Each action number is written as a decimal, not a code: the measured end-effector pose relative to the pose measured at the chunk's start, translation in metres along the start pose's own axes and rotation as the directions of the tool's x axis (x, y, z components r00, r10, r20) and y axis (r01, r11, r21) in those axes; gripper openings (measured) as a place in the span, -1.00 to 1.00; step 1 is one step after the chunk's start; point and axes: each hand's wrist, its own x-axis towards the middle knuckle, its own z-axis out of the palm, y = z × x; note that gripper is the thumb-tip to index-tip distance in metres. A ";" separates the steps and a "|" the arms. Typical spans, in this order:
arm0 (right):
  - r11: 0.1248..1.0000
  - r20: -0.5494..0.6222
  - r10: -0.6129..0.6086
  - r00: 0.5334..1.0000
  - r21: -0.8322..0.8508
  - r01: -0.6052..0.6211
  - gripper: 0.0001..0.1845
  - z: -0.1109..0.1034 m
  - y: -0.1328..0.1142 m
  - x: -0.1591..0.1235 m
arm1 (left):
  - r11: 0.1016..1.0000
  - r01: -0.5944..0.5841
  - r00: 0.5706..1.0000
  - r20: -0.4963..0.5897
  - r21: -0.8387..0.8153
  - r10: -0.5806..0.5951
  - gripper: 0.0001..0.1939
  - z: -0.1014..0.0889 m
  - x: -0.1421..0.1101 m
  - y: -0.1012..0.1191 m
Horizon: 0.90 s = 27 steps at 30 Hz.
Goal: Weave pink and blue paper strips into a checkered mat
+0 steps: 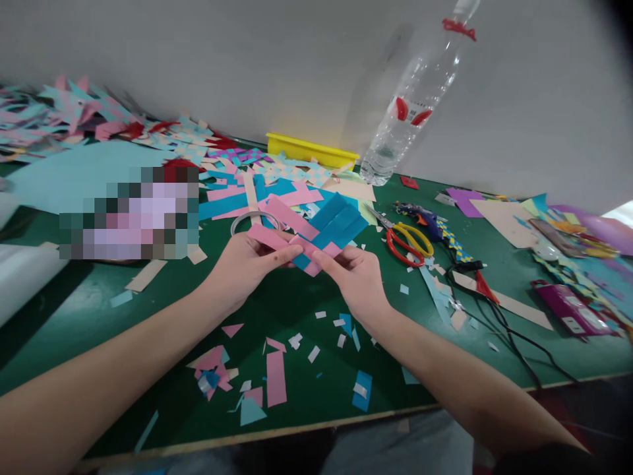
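Observation:
Both hands hold a weaving of pink and blue paper strips above the green table. My left hand pinches its pink strips at the left, thumb on top. On the right, my right hand has its thumb pressed on the lower corner, with the other fingers curled underneath and partly hidden. The strips cross each other at the near end, and wide blue ends fan out to the upper right. Just behind my left hand lies a roll of tape, partly covered. More loose pink and blue strips lie beyond it.
Scissors with red and yellow handles lie right of my hands. A plastic bottle stands behind, near a yellow tray. Black cords and a purple pack are at the right. Paper scraps litter the table's front.

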 end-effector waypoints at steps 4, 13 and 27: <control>0.999 0.021 0.002 1.000 -0.044 -0.001 -0.58 -0.001 0.000 0.000 | 1.000 -0.001 1.000 -0.026 0.024 0.002 -0.81 -0.001 0.001 -0.003; 0.999 0.044 0.012 0.999 -0.033 -0.010 -0.63 -0.003 0.001 0.003 | 0.992 0.104 0.992 -0.058 -0.077 -0.109 -0.73 0.000 0.000 0.006; 0.991 0.087 -0.091 0.992 -0.091 0.099 -0.79 -0.004 -0.009 -0.002 | 0.997 0.076 0.991 -0.110 -0.014 -0.077 -0.75 -0.006 0.003 -0.002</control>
